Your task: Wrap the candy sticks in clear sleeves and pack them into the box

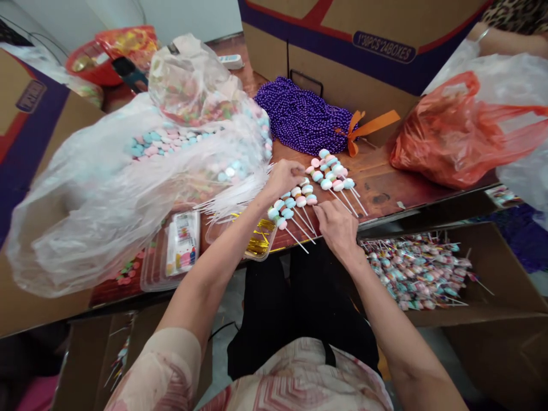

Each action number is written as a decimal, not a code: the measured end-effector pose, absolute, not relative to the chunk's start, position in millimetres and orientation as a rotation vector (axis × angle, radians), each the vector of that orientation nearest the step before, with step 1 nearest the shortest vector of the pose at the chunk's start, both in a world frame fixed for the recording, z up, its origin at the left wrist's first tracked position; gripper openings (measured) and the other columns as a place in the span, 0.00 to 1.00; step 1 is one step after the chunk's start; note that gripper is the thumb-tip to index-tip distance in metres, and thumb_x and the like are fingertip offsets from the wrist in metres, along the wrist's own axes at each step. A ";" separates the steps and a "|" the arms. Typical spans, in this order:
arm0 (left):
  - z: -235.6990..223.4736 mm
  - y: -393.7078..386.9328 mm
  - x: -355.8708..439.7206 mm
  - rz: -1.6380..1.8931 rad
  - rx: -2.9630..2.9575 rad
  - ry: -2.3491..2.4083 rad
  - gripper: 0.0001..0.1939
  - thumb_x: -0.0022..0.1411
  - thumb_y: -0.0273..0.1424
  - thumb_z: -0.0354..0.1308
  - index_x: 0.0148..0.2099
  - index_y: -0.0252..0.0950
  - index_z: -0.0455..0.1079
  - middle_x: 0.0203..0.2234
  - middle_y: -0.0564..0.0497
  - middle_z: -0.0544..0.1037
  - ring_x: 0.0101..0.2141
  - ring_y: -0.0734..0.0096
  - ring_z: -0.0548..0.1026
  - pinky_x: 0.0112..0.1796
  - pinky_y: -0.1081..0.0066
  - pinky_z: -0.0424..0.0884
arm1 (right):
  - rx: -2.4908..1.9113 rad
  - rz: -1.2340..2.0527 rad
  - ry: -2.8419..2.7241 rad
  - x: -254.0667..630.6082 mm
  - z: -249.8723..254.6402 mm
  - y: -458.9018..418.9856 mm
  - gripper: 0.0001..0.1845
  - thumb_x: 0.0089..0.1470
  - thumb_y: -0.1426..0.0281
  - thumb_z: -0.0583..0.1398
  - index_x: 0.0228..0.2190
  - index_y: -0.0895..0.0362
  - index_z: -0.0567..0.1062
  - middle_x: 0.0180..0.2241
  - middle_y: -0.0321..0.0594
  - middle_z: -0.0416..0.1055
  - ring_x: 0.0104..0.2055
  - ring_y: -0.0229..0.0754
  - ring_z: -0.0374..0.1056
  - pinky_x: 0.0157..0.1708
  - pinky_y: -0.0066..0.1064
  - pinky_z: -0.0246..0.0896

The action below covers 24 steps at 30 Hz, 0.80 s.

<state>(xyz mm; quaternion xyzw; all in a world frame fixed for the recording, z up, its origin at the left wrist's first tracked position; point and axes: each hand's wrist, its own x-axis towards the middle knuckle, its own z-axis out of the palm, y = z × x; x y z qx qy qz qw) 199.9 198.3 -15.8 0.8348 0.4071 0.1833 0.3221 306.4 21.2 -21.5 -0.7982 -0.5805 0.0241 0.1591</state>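
Observation:
Pink, blue and white candy skewers (pixel 289 202) on white sticks lie side by side near the table's front edge. My left hand (pixel 283 178) bends over their upper ends, its fingers closed at the tip of the rightmost skewer. At the lower end of that same skewer, my right hand (pixel 340 225) pinches close to its last candy; the fingertips are partly hidden. Another group of candy skewers (pixel 331 171) rests just to the right, sticks pointing towards me. Left of my left hand lies a bundle of white sticks (pixel 237 194).
Gold twist ties (pixel 259 237) fill a clear tray under my left forearm. A large plastic bag of candies (pixel 162 142) covers the table's left. Purple bead strands (pixel 303 117) lie behind. A red bag (pixel 454 131) stands right, above a carton of wrapped skewers (pixel 422 274).

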 end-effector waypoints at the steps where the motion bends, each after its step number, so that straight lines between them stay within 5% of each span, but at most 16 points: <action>1: -15.2 201.7 200.9 0.514 2.133 1.073 0.14 0.54 0.26 0.63 0.44 0.32 0.79 0.34 0.48 0.79 0.35 0.65 0.73 0.42 0.66 0.68 | -2.295 -0.017 -1.616 310.4 -22.3 20.4 0.19 0.68 0.63 0.50 0.38 0.57 0.78 0.39 0.47 0.74 0.37 0.44 0.65 0.29 0.32 0.44; 6: -10.4 219.8 219.6 0.668 2.181 1.086 0.11 0.61 0.22 0.51 0.33 0.34 0.76 0.28 0.51 0.77 0.34 0.68 0.72 0.39 0.70 0.66 | -2.357 -0.271 -1.547 326.7 -30.9 27.6 0.15 0.64 0.68 0.54 0.46 0.59 0.77 0.42 0.51 0.74 0.42 0.51 0.63 0.30 0.35 0.45; 11: -8.8 232.9 250.2 0.506 2.246 1.138 0.14 0.62 0.27 0.53 0.24 0.35 0.70 0.21 0.51 0.72 0.29 0.68 0.69 0.35 0.69 0.64 | -2.373 -0.305 -1.585 329.0 -37.3 37.0 0.12 0.63 0.70 0.54 0.40 0.59 0.77 0.38 0.52 0.74 0.40 0.50 0.62 0.29 0.36 0.42; 16: -17.0 236.3 261.3 0.394 2.254 1.113 0.03 0.56 0.27 0.61 0.31 0.34 0.76 0.28 0.49 0.78 0.33 0.65 0.73 0.39 0.67 0.66 | -2.374 -0.284 -1.595 326.4 -36.7 38.8 0.17 0.66 0.72 0.50 0.35 0.59 0.78 0.36 0.51 0.75 0.36 0.47 0.64 0.28 0.36 0.41; 24: -25.1 229.2 229.8 0.509 2.247 1.059 0.10 0.57 0.25 0.60 0.42 0.33 0.77 0.35 0.47 0.82 0.37 0.65 0.76 0.42 0.69 0.68 | -2.338 -0.087 -1.547 320.1 -43.6 30.9 0.17 0.64 0.71 0.47 0.31 0.58 0.74 0.26 0.44 0.73 0.26 0.40 0.62 0.26 0.33 0.38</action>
